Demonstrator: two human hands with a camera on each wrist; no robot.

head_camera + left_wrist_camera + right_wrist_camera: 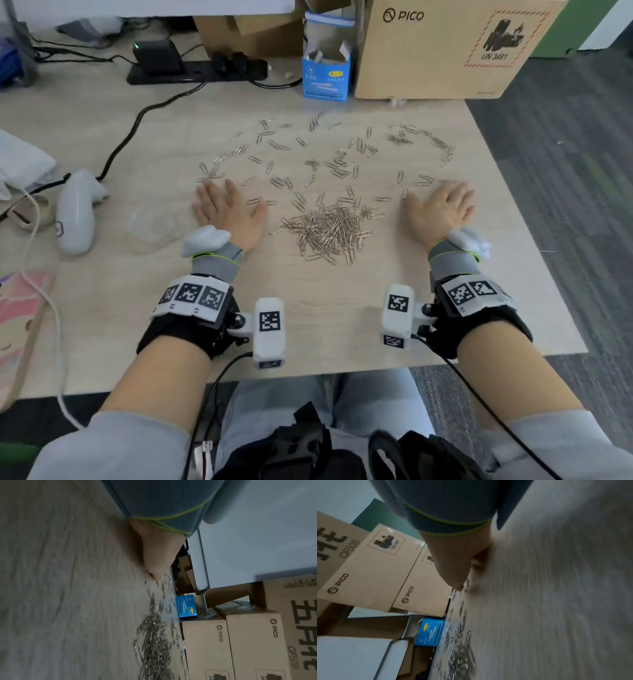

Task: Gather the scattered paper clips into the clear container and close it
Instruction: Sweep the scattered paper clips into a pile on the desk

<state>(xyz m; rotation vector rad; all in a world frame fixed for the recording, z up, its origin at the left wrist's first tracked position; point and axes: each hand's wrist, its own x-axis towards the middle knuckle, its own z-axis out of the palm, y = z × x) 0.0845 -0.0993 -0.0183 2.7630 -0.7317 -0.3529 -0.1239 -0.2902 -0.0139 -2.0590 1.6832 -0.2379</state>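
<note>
Silver paper clips [329, 230] lie in a dense heap at the middle of the wooden table [325, 315], and many more are scattered [308, 161] beyond it. My left hand [226, 212] lies flat and open on the table, left of the heap. To the right of the heap, my right hand [442, 209] rests flat with fingers spread. Both hold nothing. The clear container [154, 221] sits just left of my left hand. The wrist views show a thumb [156, 561] and a thumb [453, 566] touching the table beside clips [154, 642].
A white controller [75, 212] lies left of the container. A blue box [327, 75] and a PICO carton [445, 48] stand at the back. A black cable [137, 123] and power strip [195, 70] sit at back left. The table's right edge is close to my right hand.
</note>
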